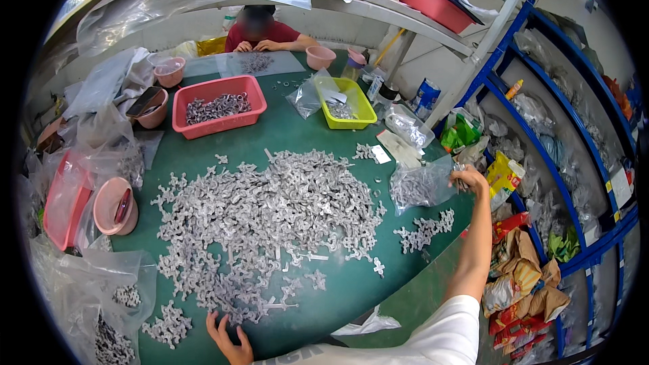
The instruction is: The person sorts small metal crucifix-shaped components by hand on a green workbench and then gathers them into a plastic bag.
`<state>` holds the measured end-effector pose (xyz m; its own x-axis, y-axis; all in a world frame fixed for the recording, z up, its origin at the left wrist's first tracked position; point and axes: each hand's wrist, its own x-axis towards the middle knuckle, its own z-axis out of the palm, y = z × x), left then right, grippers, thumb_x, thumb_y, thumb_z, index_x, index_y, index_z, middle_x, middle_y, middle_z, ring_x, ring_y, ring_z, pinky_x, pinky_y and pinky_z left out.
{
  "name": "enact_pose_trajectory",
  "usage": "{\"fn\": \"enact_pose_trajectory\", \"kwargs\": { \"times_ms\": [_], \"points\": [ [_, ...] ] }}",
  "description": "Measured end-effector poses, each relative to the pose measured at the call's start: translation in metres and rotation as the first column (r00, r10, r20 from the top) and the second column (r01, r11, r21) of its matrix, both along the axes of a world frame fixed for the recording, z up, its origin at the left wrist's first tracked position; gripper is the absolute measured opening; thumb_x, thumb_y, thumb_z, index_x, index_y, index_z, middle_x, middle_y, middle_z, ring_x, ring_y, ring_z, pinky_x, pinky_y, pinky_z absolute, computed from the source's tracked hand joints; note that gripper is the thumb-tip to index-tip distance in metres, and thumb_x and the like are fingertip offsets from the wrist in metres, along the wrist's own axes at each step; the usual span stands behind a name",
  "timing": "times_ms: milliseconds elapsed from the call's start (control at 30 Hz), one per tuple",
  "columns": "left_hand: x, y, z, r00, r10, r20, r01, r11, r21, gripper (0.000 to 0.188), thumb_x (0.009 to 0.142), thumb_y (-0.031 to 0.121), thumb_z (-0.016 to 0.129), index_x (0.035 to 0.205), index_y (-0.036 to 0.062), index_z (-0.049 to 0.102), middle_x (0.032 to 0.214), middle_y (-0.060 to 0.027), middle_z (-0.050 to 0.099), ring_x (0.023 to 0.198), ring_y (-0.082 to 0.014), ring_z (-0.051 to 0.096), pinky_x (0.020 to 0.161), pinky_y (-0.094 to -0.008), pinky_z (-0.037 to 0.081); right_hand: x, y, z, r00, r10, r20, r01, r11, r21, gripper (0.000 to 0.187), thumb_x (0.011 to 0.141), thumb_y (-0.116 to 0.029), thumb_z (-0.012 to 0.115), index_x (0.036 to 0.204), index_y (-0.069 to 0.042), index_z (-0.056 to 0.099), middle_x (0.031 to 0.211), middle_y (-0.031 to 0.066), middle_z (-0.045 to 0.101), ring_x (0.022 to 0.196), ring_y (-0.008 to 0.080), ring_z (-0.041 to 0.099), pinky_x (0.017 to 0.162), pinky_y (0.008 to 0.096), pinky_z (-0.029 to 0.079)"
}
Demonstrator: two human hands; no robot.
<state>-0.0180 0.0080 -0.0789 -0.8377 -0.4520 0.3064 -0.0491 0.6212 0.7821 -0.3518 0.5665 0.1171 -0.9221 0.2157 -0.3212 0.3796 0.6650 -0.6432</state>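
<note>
A broad heap of small grey metal cross-shaped castings spreads over the green table. My left hand rests at the heap's near edge, fingers apart, fingertips touching the nearest castings and gripping none. On the right, my right hand has its fingers curled at the edge of a clear plastic bag, which holds some grey pieces. Whether castings are also in those fingers is hard to make out. A small group of castings lies just below the bag, and another cluster lies left of my left hand.
Behind the heap stand a pink tub of metal rings and a yellow-green basket. A pink bowl and plastic bags crowd the left. Blue shelving rises at right. Across the table, another person handles small parts.
</note>
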Motion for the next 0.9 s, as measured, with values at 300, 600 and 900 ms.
{"fn": "enact_pose_trajectory", "kwargs": {
  "times_ms": [300,600,900],
  "points": [
    [0.000,-0.003,0.005,1.000,-0.017,0.022,0.017,0.999,-0.034,0.037,0.070,-0.007,0.051,0.106,-0.0004,0.048,0.124,-0.0207,0.038,0.119,-0.0391,0.035,0.097,-0.0440,0.029,0.023,0.014,-0.006,0.999,-0.041,-0.010,0.040,0.995,-0.096,0.011,0.065,-0.013,0.065,0.059,-0.004,0.061,0.050,0.0053,0.054,0.034,0.0136,0.041,0.035,0.0267,0.032],
    [0.001,-0.001,0.003,1.000,-0.006,-0.009,0.005,0.999,-0.041,0.036,0.070,-0.006,0.052,0.105,-0.0001,0.049,0.122,-0.0210,0.040,0.117,-0.0399,0.037,0.097,-0.0442,0.029,0.001,0.017,-0.025,0.995,-0.079,0.068,0.067,0.984,0.163,0.019,0.061,-0.019,0.070,0.056,-0.003,0.062,0.043,0.0079,0.049,0.034,0.0171,0.044,0.035,0.0297,0.033],
    [-0.002,0.000,-0.001,0.999,-0.026,-0.022,0.026,1.000,0.007,0.033,0.069,-0.007,0.051,0.101,0.0005,0.051,0.120,-0.0207,0.041,0.115,-0.0396,0.038,0.097,-0.0442,0.029,-0.066,0.075,-0.081,0.977,-0.082,-0.199,0.188,0.770,0.609,0.016,0.063,-0.007,0.068,0.073,0.004,0.062,0.061,0.0128,0.060,0.047,0.0191,0.055,0.041,0.0333,0.043]
  ]
}}
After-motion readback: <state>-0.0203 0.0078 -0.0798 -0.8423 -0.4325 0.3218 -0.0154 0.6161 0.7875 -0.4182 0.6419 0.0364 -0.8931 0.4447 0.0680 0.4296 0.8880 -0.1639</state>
